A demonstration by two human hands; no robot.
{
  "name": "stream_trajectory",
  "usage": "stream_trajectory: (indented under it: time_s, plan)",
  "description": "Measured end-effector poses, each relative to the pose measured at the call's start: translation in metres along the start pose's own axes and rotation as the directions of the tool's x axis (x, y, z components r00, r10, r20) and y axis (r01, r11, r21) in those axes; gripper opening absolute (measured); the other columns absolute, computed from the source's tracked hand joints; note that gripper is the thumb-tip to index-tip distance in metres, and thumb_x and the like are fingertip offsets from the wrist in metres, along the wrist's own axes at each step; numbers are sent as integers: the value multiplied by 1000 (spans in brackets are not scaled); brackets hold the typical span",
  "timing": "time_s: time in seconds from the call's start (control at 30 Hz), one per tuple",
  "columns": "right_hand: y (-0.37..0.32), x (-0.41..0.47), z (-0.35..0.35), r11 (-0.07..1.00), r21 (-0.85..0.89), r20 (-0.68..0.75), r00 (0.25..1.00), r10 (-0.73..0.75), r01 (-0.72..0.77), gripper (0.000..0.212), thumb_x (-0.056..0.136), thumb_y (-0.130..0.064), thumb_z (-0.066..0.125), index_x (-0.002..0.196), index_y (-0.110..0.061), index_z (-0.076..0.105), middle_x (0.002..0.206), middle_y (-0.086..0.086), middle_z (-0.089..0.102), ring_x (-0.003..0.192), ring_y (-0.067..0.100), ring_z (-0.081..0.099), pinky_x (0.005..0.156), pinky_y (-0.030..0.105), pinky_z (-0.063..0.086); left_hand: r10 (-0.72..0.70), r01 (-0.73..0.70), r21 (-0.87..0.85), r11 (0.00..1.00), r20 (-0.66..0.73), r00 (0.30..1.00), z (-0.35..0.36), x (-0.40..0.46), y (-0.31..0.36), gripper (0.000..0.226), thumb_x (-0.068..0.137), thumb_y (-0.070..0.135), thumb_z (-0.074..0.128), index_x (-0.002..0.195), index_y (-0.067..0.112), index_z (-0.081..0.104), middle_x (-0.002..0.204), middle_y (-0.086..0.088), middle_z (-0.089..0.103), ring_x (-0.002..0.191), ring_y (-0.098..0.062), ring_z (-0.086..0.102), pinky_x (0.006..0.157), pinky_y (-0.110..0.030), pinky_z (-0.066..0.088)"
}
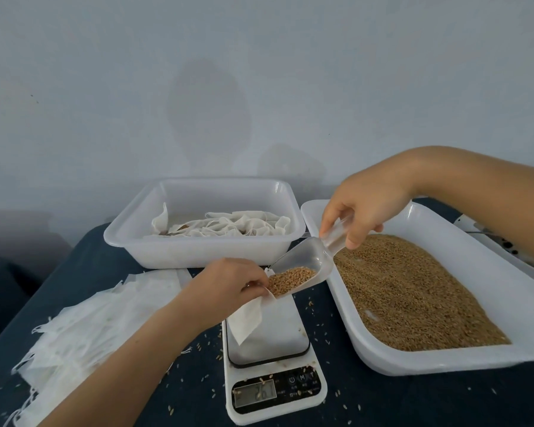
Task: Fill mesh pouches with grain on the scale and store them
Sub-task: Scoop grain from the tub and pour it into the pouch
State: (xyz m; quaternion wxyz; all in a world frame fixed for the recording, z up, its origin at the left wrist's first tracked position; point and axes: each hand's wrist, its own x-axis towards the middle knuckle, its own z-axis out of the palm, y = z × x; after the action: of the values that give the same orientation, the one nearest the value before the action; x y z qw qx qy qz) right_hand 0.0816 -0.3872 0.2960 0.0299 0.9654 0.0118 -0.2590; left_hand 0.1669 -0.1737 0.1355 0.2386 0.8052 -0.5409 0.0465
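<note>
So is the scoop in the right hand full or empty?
Partly full. The clear scoop, held by the right hand, is tipped toward the pouch, with grain piled at its lower front end.

Taking the scale as the landmark, there is one scale, standing at the near middle of the dark cloth. Two white tubs are in full view: one tub of filled pouches behind the scale, and one grain tub to its right. One clear scoop hangs above the scale's far end. One open mesh pouch lies on the scale's platform. One loose stack of empty pouches lies left of the scale; its sheets overlap too much to count. Two hands show: the left hand and the right hand.
</note>
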Motion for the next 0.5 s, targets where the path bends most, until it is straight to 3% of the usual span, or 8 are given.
stream_trajectory:
  time_s: [0.33,0.5]
  plan:
    - [-16,2,-14,989,-142,28,999,44,-39,40,83,-33,68,120,-43,57,89,-11,66,48,-4,55,61,18,35,-4,4,26,1000,12,1000,0,-3,-1,14,88,29,63,96,21,72,92,9,68,80,-3,55,67,-8,37]
    - [-24,3,-22,976,-211,41,998,56,-46,40,84,-33,67,121,-43,55,92,-11,68,50,-2,58,61,17,36,-5,5,17,1000,19,1000,-2,-3,0,14,88,31,62,94,22,71,90,10,67,80,-3,56,73,-19,45]
